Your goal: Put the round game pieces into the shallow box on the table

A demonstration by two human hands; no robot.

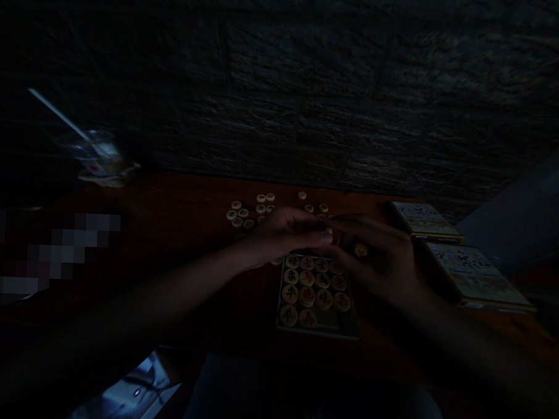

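Observation:
Round wooden game pieces with red or dark characters fill most of an open box (pixel 318 331) on the dark table. Bare bottom shows at the box's front right. Over the back edge of the box, my left hand (pixel 290 234) is closed, thumb and fingers together around something I cannot make out. My right hand (pixel 379 254) meets it from the right, fingers bent and fingertips touching near the left thumb. Whether it holds a piece is hidden by the dimness. A loose piece (pixel 360 250) lies beside the right fingers.
Several loose pieces (pixel 243 213) lie behind my left hand. Two flat printed boxes (pixel 475 273) lie at the right. A plastic cup with a straw (pixel 103 155) stands at the back left, against a stone wall (pixel 293 111).

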